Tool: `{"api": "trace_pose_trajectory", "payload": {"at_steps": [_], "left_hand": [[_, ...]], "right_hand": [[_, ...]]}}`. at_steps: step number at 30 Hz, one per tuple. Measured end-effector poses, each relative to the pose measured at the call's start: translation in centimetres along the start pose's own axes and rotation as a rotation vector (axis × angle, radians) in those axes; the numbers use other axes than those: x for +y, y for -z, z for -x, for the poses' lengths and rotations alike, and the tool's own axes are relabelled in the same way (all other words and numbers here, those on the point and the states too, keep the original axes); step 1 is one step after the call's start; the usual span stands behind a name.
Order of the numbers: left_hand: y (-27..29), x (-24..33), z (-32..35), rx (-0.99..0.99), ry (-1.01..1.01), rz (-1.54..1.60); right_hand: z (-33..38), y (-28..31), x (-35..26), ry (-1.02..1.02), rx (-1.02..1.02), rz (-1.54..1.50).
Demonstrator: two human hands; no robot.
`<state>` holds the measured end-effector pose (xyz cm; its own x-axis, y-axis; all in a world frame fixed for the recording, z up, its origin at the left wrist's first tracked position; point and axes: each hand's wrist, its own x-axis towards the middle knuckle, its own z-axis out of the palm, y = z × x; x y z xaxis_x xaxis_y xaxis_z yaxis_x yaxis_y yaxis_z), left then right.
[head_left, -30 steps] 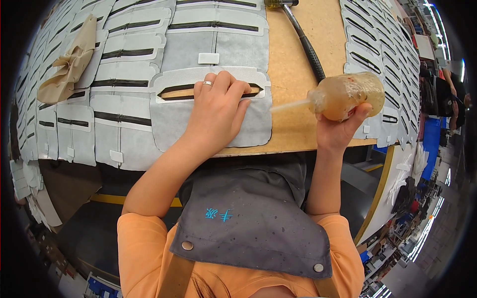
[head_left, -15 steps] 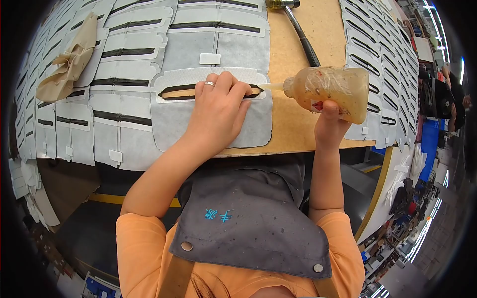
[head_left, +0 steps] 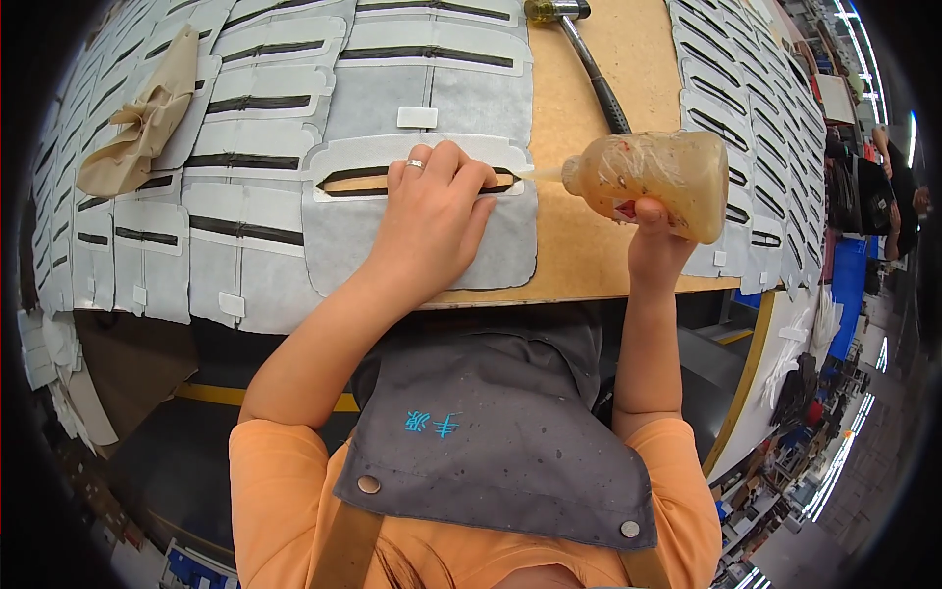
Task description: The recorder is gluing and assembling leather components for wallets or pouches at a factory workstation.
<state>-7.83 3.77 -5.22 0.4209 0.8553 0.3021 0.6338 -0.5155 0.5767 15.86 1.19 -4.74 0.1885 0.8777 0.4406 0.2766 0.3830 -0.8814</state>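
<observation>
A grey, soft-looking panel (head_left: 348, 245) lies at the table's front edge, with a long black-edged slit (head_left: 353, 185) spread apart in a pale border. Bent over that slit, my left hand (head_left: 432, 221) wears a ring and presses down with closed, curled fingers; the fingertips are partly hidden. My right hand (head_left: 655, 250) grips a translucent yellowish squeeze bottle (head_left: 682, 177), tilted on its side, the thumb showing along its lower side. Its thin nozzle (head_left: 545, 174) points left, with the tip at the slit's right end. Whether liquid comes out I cannot tell.
Overlapping rows of similar grey panels (head_left: 245, 162) cover the left, more (head_left: 721, 88) the right. A crumpled beige piece (head_left: 142, 133) lies on the left rows. On the bare tan board (head_left: 638, 59) rests a hammer (head_left: 594, 74). At far right another person (head_left: 873, 191) is partly visible.
</observation>
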Motion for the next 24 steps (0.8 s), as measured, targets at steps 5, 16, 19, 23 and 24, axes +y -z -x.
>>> {"api": "trace_pose_trajectory", "payload": {"at_steps": [5, 16, 19, 23, 24], "left_hand": [[0.2, -0.2, 0.0, 0.02, 0.003, 0.011], [2.4, 1.2, -1.1, 0.065, 0.008, 0.16], [2.9, 3.4, -2.4, 0.09, -0.017, 0.303], [3.1, 4.9, -3.4, 0.131, -0.095, 0.37], [3.3, 4.9, -3.6, 0.149, -0.145, 0.344]], "right_hand": [[-1.1, 2.3, -1.3, -0.159, 0.251, -0.24], [-1.8, 4.6, -4.6, -0.037, -0.219, 0.981], [-1.9, 3.0, -7.0, 0.252, -0.259, 0.732], [-1.0, -0.7, -7.6, -0.054, -0.422, 0.256], [-1.4, -1.0, -7.6, -0.239, -0.489, 0.151]]}}
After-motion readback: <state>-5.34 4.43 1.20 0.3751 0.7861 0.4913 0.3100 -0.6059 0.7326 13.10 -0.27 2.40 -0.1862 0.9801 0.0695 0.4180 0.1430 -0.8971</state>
